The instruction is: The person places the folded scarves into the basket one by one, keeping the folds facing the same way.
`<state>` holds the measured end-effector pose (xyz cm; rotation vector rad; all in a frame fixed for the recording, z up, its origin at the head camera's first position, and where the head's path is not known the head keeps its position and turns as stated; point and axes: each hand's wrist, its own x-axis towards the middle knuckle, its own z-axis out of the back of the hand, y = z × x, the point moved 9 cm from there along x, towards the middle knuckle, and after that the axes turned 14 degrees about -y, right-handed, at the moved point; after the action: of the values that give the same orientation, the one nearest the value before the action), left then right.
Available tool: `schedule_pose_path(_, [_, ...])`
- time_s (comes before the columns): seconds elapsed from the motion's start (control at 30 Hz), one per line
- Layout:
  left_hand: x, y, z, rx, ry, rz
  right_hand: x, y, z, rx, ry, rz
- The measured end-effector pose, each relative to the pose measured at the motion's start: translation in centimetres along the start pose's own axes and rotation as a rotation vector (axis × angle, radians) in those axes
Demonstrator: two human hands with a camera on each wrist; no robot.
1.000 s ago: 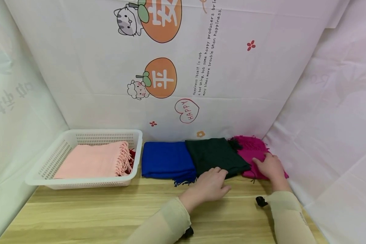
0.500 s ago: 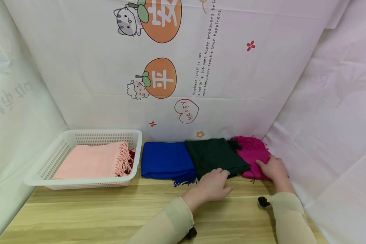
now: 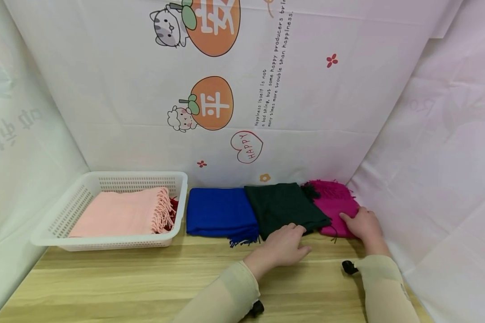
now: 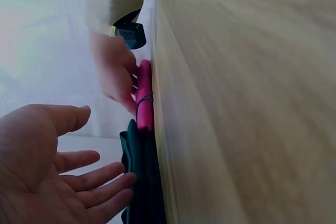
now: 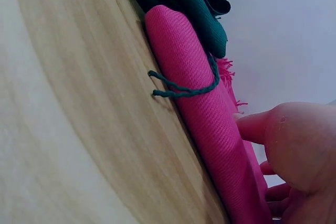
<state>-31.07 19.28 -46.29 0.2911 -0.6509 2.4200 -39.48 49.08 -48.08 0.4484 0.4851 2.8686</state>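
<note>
In the head view, a folded magenta scarf [image 3: 334,206] lies at the right end of a row, partly under a folded dark green scarf [image 3: 284,208]. My right hand [image 3: 365,224] rests on the magenta scarf's right part; in the right wrist view its thumb touches the scarf's top, and other fingers are partly hidden. Green fringe strands [image 5: 184,92] hang over the magenta fold. My left hand [image 3: 284,246] is at the front edge of the green scarf, fingers loosely extended, holding nothing. Left of the green scarf lies a folded blue scarf [image 3: 221,211].
A white plastic basket [image 3: 117,244] on the left holds a folded pale pink scarf [image 3: 119,213] with a bit of dark red fringe [image 3: 174,211] beside it. White printed cloth walls [image 3: 307,112] surround the wooden table [image 3: 125,282] at the back and sides.
Both my hands have shifted slightly to the right: the left along the green scarf's front edge, the right toward the magenta scarf's right side. The scarves look almost unmoved.
</note>
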Motion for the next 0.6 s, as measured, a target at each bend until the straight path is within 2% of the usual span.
schedule_pose_path(0.4, [-0.12, 0.46, -0.42, -0.084, 0.041, 0.052, 0.35, -0.63, -0.33, -0.024, -0.008, 0.007])
schedule_pose_path(0.6, [-0.37, 0.88, -0.84, -0.199, 0.07, 0.131, 0.39, -0.95, -0.38, -0.051, -0.005, 0.002])
